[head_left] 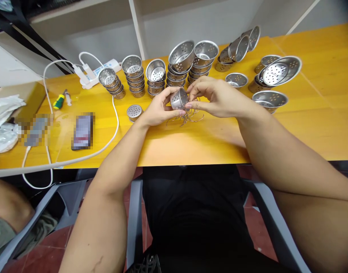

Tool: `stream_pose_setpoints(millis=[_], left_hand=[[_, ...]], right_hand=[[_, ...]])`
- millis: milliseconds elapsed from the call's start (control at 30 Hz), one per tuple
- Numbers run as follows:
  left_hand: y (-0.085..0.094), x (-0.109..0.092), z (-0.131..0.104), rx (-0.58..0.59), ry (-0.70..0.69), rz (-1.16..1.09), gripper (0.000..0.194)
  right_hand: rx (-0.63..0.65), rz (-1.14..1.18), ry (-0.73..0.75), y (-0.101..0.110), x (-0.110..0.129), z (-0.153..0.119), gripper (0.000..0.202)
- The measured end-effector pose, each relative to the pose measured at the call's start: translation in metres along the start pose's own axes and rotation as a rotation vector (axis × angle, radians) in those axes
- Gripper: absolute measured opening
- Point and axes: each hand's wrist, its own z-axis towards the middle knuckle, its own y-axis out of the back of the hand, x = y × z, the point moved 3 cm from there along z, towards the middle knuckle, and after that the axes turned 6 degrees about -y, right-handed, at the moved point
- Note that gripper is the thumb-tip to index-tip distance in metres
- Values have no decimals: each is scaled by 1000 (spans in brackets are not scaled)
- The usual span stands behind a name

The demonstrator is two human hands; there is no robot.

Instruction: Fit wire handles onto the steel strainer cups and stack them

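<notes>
Far left of the fingers, cut off at the edge, another person's bare leg [7,197]; nearer, pixelated beyond reading, two flat rectangular objects [83,131]; around a small silver perforated metal cup [178,100], partly covered by fingertips, the curled fingers of the left hand [159,108]; at its right side, the right hand [215,96], thumb and forefinger bent close together, cannot tell whether pinching anything; just below, thin tangled metal wires [187,119], ends hard to make out.

Beneath the fingers, a glossy yellow tabletop [174,148]; beyond, pale grey shelf panels [225,17]; far below, red floor tiles [43,250].

Well left of the fingers, a green-and-yellow-handled screwdriver [59,101], then a white power strip [110,67]; beside the left wrist, an upturned perforated cup [134,111]; behind the fingers, stacked perforated silver cups [132,77], partly blocked by hands; rightward, beyond the right forearm, a wide silver cup [269,99].
</notes>
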Motion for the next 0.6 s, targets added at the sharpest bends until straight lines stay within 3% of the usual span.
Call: stream_pose_setpoints(millis=[167,233,300,367,433,533,600], left_hand=[[8,-22,-1,33,-2,127,115],[20,-35,2,16,-20,227,121],[44,-49,5,-61,-51,328,126],[81,-57,5,-241,-87,407,119],[130,-56,-5,-575,-95,499,113],[193,-42,-31,-954,-47,752,123],[214,-33,-47,-1046,46,840,125]], right_hand=[[-74,383,-61,-5,10,1,57],[-141,619,-83,-3,13,1,56],[-209,762,-102,1,11,0,57],[-225,781,-125,3,4,0,58],[-188,719,-146,1,-5,1,58],[-127,584,-143,-7,-17,3,57],[-111,493,-132,-12,-21,3,60]])
